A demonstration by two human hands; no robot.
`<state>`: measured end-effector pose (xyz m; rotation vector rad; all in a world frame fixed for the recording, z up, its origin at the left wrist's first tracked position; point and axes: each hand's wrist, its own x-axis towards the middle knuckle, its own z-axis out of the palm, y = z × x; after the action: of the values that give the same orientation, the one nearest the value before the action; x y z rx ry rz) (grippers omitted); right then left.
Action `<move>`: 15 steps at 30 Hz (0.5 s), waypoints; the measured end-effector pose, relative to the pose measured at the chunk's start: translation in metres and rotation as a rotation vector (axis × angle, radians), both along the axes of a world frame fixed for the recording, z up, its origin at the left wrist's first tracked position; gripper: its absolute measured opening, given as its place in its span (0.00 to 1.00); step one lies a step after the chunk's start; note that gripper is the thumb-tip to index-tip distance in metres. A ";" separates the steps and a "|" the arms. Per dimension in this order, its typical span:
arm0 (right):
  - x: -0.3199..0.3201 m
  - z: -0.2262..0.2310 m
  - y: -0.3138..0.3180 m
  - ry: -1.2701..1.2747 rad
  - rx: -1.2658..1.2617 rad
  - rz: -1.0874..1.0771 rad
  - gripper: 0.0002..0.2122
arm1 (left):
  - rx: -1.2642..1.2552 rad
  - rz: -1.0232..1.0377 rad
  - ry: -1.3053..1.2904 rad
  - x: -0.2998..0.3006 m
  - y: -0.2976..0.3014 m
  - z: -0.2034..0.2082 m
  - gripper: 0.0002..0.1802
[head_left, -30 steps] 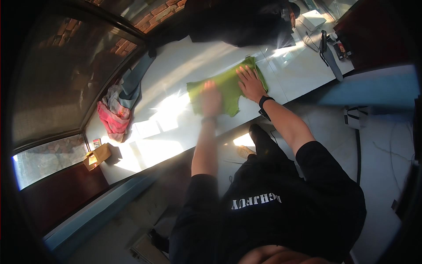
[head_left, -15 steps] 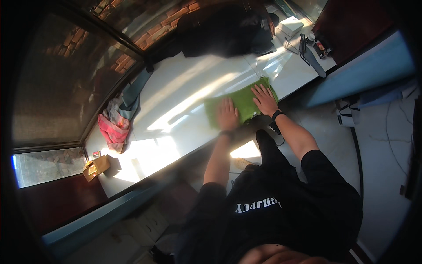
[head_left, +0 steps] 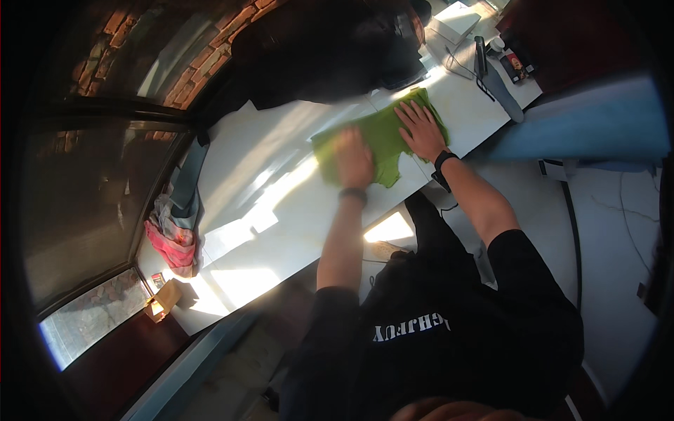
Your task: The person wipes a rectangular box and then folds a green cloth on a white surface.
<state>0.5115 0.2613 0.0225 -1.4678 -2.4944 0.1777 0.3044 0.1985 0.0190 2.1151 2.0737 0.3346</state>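
leaning over a white counter (head_left: pixel 225 165) with both hands at a green cloth (head_left: pixel 384 138).
resting the right hand (head_left: pixel 423 133) open and flat on the right part of the cloth, with fingers slightly apart and gripping nothing; placing the left hand (head_left: pixel 356 159) over the left part, too blurred there to tell the spread of its fingers or any hold on the fabric. seen spread out between and under both hands, near the counter's front edge. wearing a dark wristband (head_left: pixel 444 161) on the right arm; well apart to the left, a pink-and-grey bundle (head_left: pixel 172 245).
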 end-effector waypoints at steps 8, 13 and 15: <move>0.005 0.002 0.065 0.072 -0.026 0.067 0.20 | 0.040 -0.079 0.015 -0.013 0.055 -0.002 0.31; 0.015 -0.006 0.117 0.229 0.093 0.237 0.11 | -0.431 -0.191 0.196 -0.017 0.110 0.023 0.18; 0.015 -0.022 0.127 0.262 0.166 0.253 0.11 | -0.108 -0.187 0.177 -0.022 0.106 0.003 0.14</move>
<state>0.5261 0.3882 0.0002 -0.9935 -2.4044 0.1888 0.2828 0.3047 0.0219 2.3234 1.9103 0.0117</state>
